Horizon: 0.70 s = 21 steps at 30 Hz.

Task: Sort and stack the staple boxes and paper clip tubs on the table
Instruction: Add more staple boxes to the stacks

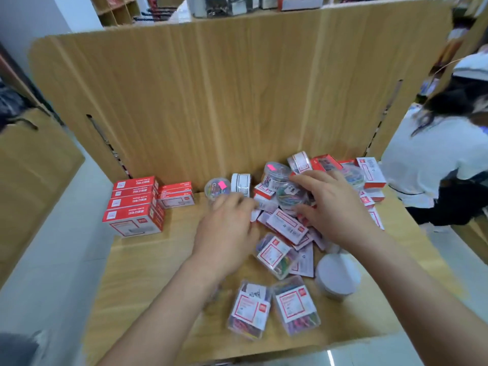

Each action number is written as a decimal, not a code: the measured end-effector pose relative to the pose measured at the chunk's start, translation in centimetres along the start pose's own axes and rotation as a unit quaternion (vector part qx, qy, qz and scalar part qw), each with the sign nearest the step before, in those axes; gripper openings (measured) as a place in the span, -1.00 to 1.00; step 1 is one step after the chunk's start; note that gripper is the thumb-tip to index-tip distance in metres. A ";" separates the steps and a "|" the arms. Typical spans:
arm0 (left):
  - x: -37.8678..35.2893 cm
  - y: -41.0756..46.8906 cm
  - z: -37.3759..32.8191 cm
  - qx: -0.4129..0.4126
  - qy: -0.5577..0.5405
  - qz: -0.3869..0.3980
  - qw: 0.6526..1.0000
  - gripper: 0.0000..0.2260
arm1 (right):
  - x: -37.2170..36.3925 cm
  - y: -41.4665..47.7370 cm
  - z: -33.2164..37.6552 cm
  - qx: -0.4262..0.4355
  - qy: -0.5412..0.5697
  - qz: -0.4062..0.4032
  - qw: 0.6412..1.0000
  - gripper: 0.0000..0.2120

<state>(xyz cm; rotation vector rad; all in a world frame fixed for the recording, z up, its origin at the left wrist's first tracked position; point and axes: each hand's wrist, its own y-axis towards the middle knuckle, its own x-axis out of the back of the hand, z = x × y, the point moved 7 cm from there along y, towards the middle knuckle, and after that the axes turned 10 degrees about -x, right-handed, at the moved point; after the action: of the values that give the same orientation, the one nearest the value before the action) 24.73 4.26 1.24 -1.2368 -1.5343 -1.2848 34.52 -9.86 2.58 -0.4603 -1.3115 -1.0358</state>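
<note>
Landmark: the stack of red staple boxes (133, 206) at the table's (148, 262) left rear.
Left hand (228, 228): right of the stack, fingers blurred; grip cannot be told.
Right hand (334, 207): farther right, fingers spread over a round clip tub (291, 198), not closed.
Around: jumbled boxes and tubs (284, 252) beneath both hands.
Writing: too blurred to read.

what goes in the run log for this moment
phase: sorting | left hand: reaching into pile | right hand: on round tub | red boxes: stacked left
</note>
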 end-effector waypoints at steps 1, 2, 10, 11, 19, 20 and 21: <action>-0.4 0.7 -1.5 -0.009 -0.020 0.003 1.000 -0.66 | 0.1 0.1 -0.1 0.015 0.018 -0.009 1.000 -0.53; -1.0 1.2 -2.9 -0.009 -0.027 0.021 0.999 -0.61 | 0.4 0.1 -0.1 0.031 0.045 -0.021 0.998 -0.59; -3.7 2.7 -4.5 0.089 -0.048 0.074 0.992 -0.41 | 3.5 -0.8 -4.5 -0.103 0.430 -0.101 0.891 -0.69; -3.7 2.7 -4.3 0.091 -0.058 0.065 0.992 -0.40 | 3.3 -0.9 -5.1 -0.133 0.477 -0.098 0.863 -0.68; -1.5 1.8 -1.5 0.192 -0.228 -0.051 0.953 -0.65 | 0.8 -1.1 -5.8 -0.194 0.546 0.034 0.814 -0.59; -1.2 1.8 -1.9 0.180 -0.247 -0.058 0.950 -0.71 | 0.8 -1.2 -6.0 -0.202 0.561 0.038 0.802 -0.64; -1.1 1.9 -2.6 0.167 -0.265 -0.055 0.948 -0.74 | 0.7 -1.3 -6.5 -0.214 0.571 0.040 0.791 -0.69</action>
<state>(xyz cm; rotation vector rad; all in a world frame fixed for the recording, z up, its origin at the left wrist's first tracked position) 26.73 1.53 1.11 -1.3452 -2.1239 -0.7329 36.99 -15.85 1.23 -0.1304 0.0404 -1.2225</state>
